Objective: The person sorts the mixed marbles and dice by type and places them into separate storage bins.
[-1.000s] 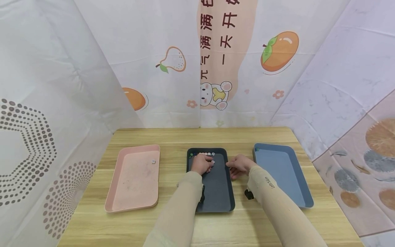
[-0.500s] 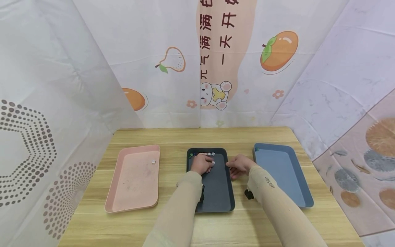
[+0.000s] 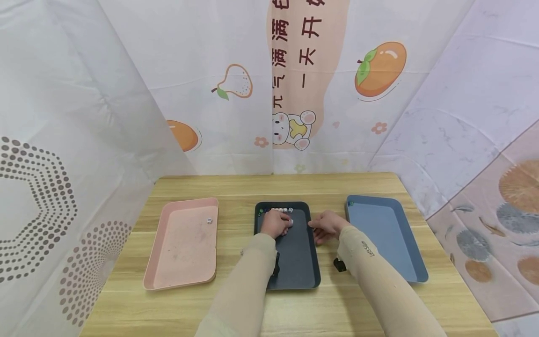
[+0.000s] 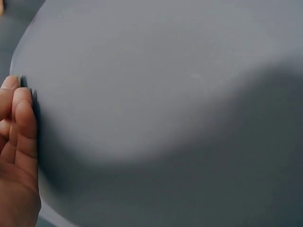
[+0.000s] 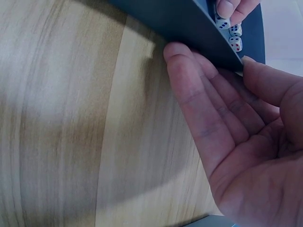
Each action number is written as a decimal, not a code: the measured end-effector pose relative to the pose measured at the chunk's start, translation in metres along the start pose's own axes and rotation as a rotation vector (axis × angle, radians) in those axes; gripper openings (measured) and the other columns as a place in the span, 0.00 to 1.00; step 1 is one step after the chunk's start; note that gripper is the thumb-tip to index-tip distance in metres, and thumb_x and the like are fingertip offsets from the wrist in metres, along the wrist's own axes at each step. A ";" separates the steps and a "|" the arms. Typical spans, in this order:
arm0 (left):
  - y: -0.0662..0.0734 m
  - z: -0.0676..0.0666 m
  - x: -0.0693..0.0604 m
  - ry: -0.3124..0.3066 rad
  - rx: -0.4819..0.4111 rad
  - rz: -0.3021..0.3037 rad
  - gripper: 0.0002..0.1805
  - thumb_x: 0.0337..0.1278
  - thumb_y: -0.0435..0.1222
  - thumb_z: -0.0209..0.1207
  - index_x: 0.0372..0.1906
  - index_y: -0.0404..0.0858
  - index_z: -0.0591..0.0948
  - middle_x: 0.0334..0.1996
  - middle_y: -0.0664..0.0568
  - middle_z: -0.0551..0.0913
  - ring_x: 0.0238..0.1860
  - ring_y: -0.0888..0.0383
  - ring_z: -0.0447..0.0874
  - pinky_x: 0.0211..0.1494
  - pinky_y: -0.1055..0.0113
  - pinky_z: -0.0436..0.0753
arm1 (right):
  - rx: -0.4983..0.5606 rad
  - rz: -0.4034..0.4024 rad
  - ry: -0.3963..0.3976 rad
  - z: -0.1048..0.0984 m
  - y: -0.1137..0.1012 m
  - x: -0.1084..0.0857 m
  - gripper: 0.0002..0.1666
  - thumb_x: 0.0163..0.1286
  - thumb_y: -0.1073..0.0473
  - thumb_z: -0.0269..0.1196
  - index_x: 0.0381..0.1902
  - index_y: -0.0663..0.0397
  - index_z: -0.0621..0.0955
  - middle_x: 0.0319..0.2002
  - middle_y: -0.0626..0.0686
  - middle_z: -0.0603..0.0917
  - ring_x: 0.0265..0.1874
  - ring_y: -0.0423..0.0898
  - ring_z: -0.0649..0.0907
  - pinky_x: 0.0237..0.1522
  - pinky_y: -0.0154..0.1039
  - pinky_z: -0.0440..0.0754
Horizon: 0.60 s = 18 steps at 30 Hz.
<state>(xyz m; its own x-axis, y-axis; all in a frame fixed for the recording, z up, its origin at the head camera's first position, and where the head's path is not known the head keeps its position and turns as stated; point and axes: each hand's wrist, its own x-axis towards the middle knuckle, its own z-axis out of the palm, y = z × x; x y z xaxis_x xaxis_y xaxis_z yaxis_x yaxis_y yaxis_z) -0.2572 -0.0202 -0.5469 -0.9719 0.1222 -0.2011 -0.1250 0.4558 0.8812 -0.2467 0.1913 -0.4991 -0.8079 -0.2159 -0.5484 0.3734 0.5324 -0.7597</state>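
My left hand (image 3: 275,223) reaches into the dark grey tray (image 3: 294,267) in the middle of the table. Between its thumb and fingers it pinches a white die (image 5: 222,22), seen in the right wrist view. Several more white dice (image 3: 280,210) stand in a row along the tray's far wall, with small dark green and blue pieces (image 3: 261,211) at the far left corner. My right hand (image 3: 327,227) holds the tray's right wall, thumb at the rim and fingers against the outside. In the left wrist view the left hand (image 4: 19,151) shows only partly, its die hidden.
To the left lies a pink tray (image 3: 181,252) with one white die (image 3: 209,221) in it. A blue tray (image 3: 387,234) is on the right, a small green piece (image 3: 351,203) in its far left corner. Printed curtains (image 3: 236,126) hang behind the wooden table (image 3: 236,187).
Both hands keep their places. The die at the left fingertips has shifted or turned very slightly; the other dice and the trays look the same.
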 end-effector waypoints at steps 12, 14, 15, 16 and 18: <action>0.012 -0.019 -0.003 -0.042 0.061 0.028 0.04 0.61 0.31 0.69 0.38 0.36 0.91 0.21 0.49 0.86 0.18 0.59 0.80 0.22 0.67 0.80 | 0.006 0.003 -0.005 -0.001 -0.001 0.001 0.18 0.79 0.57 0.59 0.39 0.70 0.84 0.30 0.62 0.87 0.24 0.48 0.87 0.34 0.45 0.90; 0.015 -0.025 -0.003 -0.037 0.081 0.036 0.04 0.62 0.32 0.69 0.39 0.36 0.91 0.21 0.50 0.86 0.19 0.59 0.80 0.23 0.67 0.80 | 0.006 0.001 -0.004 -0.001 -0.001 0.000 0.18 0.79 0.57 0.59 0.39 0.70 0.84 0.30 0.62 0.87 0.23 0.48 0.87 0.34 0.45 0.90; 0.016 -0.028 -0.003 -0.034 0.088 0.042 0.04 0.62 0.32 0.69 0.39 0.36 0.91 0.21 0.49 0.86 0.19 0.59 0.80 0.23 0.67 0.80 | 0.005 -0.001 -0.003 -0.001 -0.001 0.000 0.18 0.79 0.57 0.59 0.39 0.70 0.84 0.30 0.62 0.87 0.23 0.48 0.87 0.34 0.44 0.90; 0.018 -0.031 -0.003 -0.032 0.093 0.046 0.04 0.62 0.32 0.69 0.39 0.35 0.91 0.21 0.49 0.86 0.19 0.59 0.80 0.23 0.68 0.79 | 0.008 0.000 -0.002 -0.001 -0.001 0.000 0.18 0.78 0.58 0.60 0.39 0.70 0.84 0.30 0.62 0.87 0.23 0.48 0.87 0.34 0.44 0.90; 0.020 -0.037 -0.002 -0.024 0.097 0.051 0.05 0.62 0.31 0.68 0.40 0.34 0.90 0.20 0.49 0.85 0.18 0.60 0.79 0.22 0.69 0.78 | 0.010 -0.003 -0.003 -0.001 0.000 -0.001 0.17 0.78 0.58 0.60 0.39 0.70 0.84 0.30 0.62 0.87 0.24 0.49 0.87 0.34 0.45 0.90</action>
<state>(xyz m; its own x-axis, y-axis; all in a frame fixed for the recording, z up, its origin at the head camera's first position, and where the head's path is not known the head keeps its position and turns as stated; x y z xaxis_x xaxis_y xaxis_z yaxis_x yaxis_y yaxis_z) -0.2652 -0.0437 -0.5134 -0.9714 0.1679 -0.1677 -0.0540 0.5317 0.8452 -0.2466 0.1917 -0.4983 -0.8080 -0.2198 -0.5466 0.3751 0.5234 -0.7650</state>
